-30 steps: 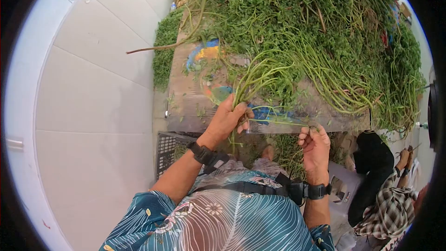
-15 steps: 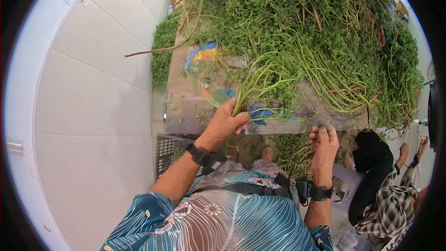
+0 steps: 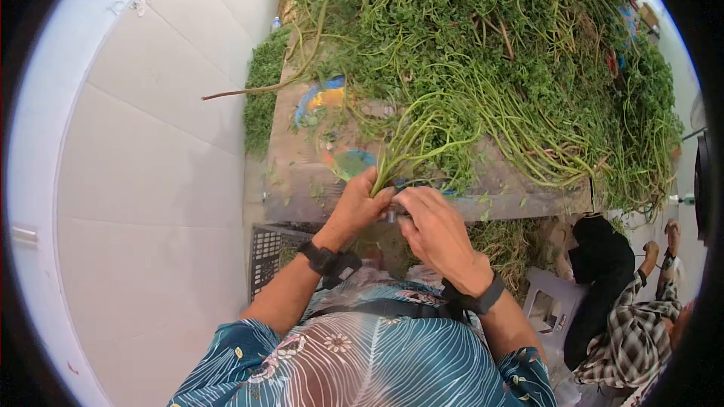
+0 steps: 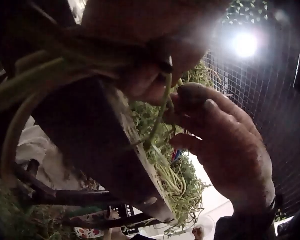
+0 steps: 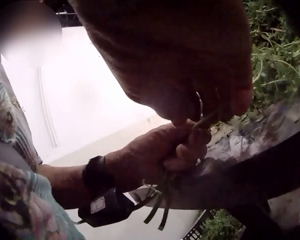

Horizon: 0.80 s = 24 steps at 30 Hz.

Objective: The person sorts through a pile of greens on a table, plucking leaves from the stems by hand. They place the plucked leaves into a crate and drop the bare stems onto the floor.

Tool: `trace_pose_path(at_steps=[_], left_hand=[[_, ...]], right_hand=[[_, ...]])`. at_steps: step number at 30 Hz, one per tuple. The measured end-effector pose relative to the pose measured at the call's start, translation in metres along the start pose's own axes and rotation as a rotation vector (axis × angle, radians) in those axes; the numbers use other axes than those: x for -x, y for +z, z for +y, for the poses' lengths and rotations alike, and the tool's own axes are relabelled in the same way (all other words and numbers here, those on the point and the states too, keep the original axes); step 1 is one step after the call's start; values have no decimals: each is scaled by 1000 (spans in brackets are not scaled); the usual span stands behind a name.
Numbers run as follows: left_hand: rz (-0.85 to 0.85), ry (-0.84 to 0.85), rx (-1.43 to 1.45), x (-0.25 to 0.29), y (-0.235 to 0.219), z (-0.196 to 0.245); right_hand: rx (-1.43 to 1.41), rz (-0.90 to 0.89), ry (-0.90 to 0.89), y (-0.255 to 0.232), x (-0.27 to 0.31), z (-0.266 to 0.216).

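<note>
The left hand [image 3: 357,202] grips a bunch of green stems [image 3: 392,157] near the front edge of the wooden table [image 3: 302,200]; cut ends hang below that fist in the right wrist view. Close beside it, the right hand [image 3: 439,235] has its fingers curled at the left thumb. In the right wrist view a thin stem [image 5: 204,121] runs between the two hands, pinched by the right fingers. The left wrist view shows a thin stem [image 4: 164,107] at the right fingertips. Leafy tops of the bunch lie on the table.
A large heap of greens [image 3: 483,30] covers the table's back and right. One long brown stem [image 3: 241,93] sticks out past the left edge. Below stand a black crate [image 3: 265,252] and a pale stool [image 3: 554,305]. Another person in a checked shirt [image 3: 630,332] sits at the right.
The right hand has moved left, from beyond the front edge at the right to the left hand. The left hand still grips the bunch, slightly lower and further left.
</note>
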<state>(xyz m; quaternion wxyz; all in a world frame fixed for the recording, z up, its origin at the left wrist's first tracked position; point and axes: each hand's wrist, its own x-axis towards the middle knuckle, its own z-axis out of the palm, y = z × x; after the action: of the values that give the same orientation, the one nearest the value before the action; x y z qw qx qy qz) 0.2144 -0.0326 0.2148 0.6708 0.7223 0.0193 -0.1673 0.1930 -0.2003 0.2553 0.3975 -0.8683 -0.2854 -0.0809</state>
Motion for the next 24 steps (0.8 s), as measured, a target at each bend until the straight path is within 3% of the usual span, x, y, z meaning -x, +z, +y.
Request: trace_pose_path(at_steps=[4,7,11,14,17,24], left_hand=[[-31,17,-7,4,0,8],[-28,16,-22,4,0,7],[-11,123,-204,0,1,-3],[-14,109,-215,2,4,2],[-58,78,-222,-4,-1,-15],[-58,186,-224,-7,1,-21]], right_hand=[[139,-261,186,-3,4,5],[148,-316,213,-13,16,13],[140,-304,237,-30,33,21],[57,-262,271,-28,41,15],[84,-174,237,-23,45,14],[262,-55,299,-14,39,18]])
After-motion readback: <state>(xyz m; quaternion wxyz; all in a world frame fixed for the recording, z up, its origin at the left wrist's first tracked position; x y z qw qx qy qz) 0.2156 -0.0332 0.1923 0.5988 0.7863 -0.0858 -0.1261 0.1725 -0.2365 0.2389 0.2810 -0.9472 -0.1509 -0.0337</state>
